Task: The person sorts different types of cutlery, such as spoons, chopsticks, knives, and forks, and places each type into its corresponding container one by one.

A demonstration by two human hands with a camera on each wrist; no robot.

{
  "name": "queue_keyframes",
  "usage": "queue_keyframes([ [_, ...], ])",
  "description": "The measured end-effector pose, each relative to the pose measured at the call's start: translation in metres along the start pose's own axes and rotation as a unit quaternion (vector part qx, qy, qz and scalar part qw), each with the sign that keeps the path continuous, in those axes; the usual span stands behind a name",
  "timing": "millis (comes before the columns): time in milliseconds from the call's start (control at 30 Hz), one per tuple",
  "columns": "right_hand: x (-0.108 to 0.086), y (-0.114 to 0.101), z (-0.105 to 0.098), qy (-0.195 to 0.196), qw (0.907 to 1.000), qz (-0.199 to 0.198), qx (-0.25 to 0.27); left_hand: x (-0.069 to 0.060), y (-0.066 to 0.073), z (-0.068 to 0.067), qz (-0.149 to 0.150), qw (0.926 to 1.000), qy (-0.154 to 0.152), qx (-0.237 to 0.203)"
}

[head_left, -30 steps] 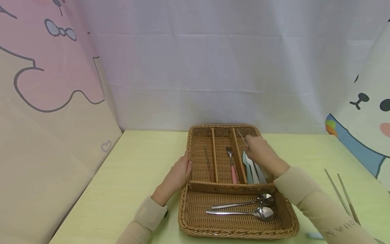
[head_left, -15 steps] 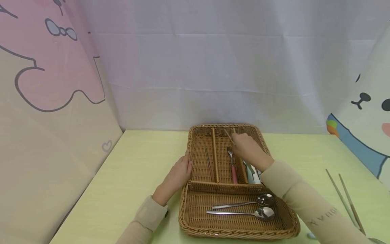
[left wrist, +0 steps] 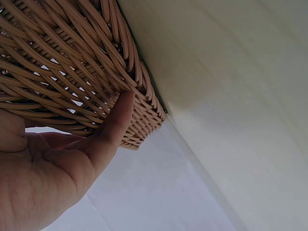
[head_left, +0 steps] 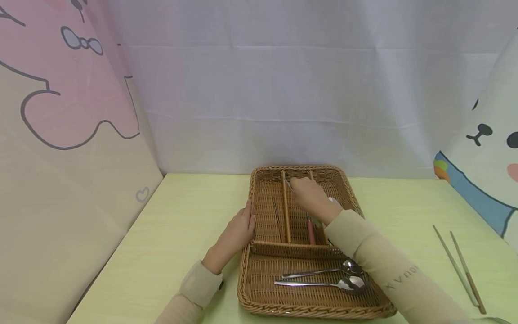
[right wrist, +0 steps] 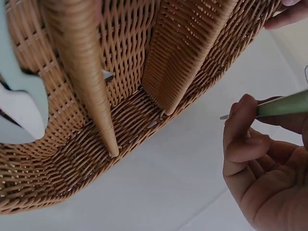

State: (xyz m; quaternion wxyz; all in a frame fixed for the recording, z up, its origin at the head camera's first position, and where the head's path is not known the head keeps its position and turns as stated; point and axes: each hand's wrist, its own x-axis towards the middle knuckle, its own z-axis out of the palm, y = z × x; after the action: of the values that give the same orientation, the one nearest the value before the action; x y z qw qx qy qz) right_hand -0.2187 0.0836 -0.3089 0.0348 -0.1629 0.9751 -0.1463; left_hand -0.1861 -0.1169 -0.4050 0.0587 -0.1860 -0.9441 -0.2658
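A brown wicker cutlery basket (head_left: 244,288) stands on the table. My left hand (head_left: 236,227) holds its left side, one finger along the outer wall (left wrist: 115,122); the other fingers are partly hidden. Over the middle back compartment, my right hand (head_left: 311,198) pinches a chopstick with a green handle (right wrist: 284,105) and thin metal tip. Below that hand lies a pink-handled fork (head_left: 310,231), its head covered. The left compartment holds a thin metal utensil (head_left: 277,216) with a reddish handle. Mint and white knives (right wrist: 36,96) lie in the right compartment, mostly hidden in the head view.
Two metal spoons (head_left: 313,284) lie in the basket's front compartment. Upright dividers (head_left: 286,211) split the back part. To the right, two more chopsticks (head_left: 465,270) rest on the pale yellow-green table (head_left: 190,211). A white cloth (head_left: 259,99) hangs behind it.
My right hand has moved left with the chopstick, from over the right compartment to over the middle one. My left hand has stayed on the basket's side.
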Motion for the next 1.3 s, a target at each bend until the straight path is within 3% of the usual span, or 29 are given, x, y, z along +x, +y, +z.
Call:
queue_keyframes([
  [267, 0.01, -0.013, 0.009, -0.015, 0.9997, 0.007, 0.02, 0.0, 0.0, -0.001, -0.008, 0.9999, -0.003, -0.009],
  [633, 0.02, -0.02, 0.025, -0.011, 0.9989, -0.031, 0.032, 0.001, 0.001, -0.002, -0.008, 0.9999, -0.003, -0.007],
  [1300, 0.03, -0.029, 0.038, -0.042, 0.9968, -0.004, 0.068, 0.0, 0.002, -0.002, -0.012, 0.9999, -0.008, -0.003],
])
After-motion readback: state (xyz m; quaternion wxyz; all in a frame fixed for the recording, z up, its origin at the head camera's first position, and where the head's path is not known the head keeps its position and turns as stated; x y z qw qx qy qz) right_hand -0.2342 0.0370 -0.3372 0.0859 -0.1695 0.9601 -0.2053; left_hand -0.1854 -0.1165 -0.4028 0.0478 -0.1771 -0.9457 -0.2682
